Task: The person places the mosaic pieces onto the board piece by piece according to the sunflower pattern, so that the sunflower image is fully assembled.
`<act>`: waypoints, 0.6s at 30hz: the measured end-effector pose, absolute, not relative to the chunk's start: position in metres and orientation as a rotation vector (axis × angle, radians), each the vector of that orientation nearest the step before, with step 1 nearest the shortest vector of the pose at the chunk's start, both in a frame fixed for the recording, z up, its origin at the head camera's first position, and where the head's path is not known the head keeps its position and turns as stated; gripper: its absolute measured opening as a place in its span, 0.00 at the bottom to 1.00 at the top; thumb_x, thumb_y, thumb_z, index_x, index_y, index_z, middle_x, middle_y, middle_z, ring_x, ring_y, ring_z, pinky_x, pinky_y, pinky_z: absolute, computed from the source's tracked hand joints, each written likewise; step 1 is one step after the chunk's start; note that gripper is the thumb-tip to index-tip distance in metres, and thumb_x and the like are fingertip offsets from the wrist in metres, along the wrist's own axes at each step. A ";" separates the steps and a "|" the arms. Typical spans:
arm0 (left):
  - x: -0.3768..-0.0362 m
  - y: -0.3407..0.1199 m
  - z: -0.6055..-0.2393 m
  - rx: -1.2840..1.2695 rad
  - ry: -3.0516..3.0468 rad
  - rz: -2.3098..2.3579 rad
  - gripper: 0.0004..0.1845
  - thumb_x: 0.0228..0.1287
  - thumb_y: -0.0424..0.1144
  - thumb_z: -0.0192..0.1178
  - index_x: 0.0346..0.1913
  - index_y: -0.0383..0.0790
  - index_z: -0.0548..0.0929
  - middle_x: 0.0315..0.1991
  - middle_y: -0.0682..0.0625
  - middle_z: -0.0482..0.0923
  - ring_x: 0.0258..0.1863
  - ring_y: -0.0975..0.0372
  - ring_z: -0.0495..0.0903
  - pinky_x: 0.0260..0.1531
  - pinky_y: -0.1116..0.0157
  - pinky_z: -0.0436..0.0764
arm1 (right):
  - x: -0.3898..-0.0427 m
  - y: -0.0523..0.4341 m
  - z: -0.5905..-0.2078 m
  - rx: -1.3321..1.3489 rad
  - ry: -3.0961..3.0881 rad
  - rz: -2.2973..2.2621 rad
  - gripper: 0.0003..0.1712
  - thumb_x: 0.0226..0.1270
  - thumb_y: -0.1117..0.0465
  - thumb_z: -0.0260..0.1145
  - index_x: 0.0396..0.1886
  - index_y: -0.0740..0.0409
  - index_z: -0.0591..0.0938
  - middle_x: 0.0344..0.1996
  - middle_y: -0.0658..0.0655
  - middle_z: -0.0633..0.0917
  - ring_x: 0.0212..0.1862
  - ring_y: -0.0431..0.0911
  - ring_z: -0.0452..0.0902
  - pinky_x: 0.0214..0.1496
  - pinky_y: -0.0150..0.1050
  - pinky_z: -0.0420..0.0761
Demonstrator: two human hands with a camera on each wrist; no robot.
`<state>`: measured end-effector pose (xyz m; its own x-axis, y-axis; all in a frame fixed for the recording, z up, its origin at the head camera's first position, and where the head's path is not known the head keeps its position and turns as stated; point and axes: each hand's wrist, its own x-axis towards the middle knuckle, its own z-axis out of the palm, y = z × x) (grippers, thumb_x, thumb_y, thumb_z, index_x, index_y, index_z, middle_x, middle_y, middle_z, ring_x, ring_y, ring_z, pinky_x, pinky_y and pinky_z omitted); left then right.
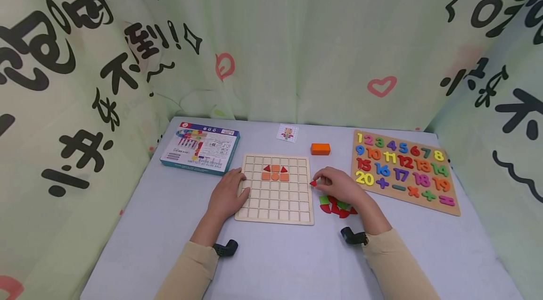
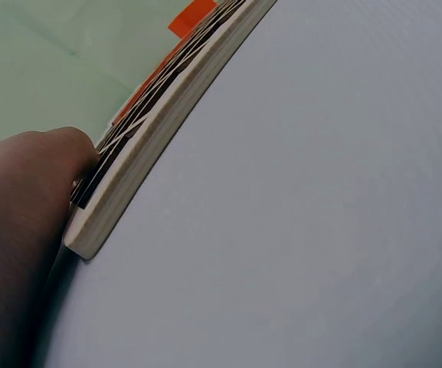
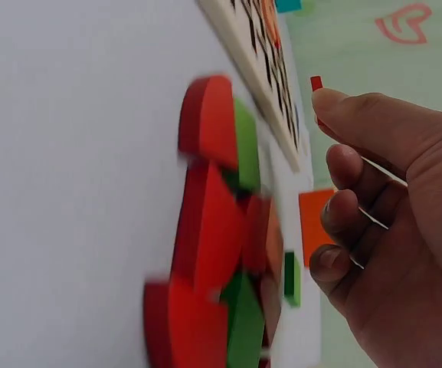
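A wooden grid board (image 1: pixel 275 210) lies flat on the table, with red and orange pieces (image 1: pixel 275 172) set in its upper rows. My left hand (image 1: pixel 229 192) rests with straight fingers on the board's left edge (image 2: pixel 121 192). To the right of the board, my right hand (image 1: pixel 335 186) pinches a small red piece (image 1: pixel 313 183) at its fingertips (image 3: pixel 329 100). A heap of red and green pieces (image 1: pixel 337 207) lies under that hand, and the right wrist view shows the heap (image 3: pixel 213 253) close up.
An orange block (image 1: pixel 320 149) and a small picture card (image 1: pixel 287 132) lie behind the board. A blue box (image 1: pixel 199 148) sits at the back left, a number puzzle board (image 1: pixel 403 170) at the right. Printed green cloth walls (image 1: pixel 271 40) enclose the table.
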<state>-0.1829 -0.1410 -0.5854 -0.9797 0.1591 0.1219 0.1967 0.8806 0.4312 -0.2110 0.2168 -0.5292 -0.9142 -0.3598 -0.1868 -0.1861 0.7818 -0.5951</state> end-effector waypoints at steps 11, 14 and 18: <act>-0.183 -0.141 -0.586 -0.281 -2.954 -0.689 0.23 0.66 0.53 0.58 0.58 0.44 0.76 0.72 0.47 0.66 0.74 0.54 0.63 0.74 0.54 0.66 | -0.214 0.167 -0.525 -0.575 2.667 -0.905 0.11 0.65 0.55 0.69 0.46 0.49 0.82 0.29 0.50 0.76 0.36 0.44 0.71 0.33 0.34 0.73; -0.183 -0.141 -0.587 -0.282 -2.947 -0.688 0.23 0.66 0.53 0.58 0.58 0.44 0.76 0.72 0.47 0.66 0.74 0.53 0.63 0.74 0.54 0.66 | -0.216 0.154 -0.527 -0.580 2.657 -0.899 0.10 0.65 0.55 0.69 0.45 0.48 0.82 0.27 0.49 0.75 0.35 0.43 0.71 0.33 0.35 0.72; -0.182 -0.141 -0.587 -0.284 -2.941 -0.689 0.23 0.66 0.52 0.58 0.58 0.44 0.77 0.72 0.47 0.66 0.73 0.53 0.64 0.74 0.54 0.66 | -0.218 0.138 -0.531 -0.576 2.647 -0.912 0.08 0.66 0.55 0.68 0.43 0.47 0.82 0.25 0.49 0.74 0.33 0.43 0.71 0.32 0.35 0.70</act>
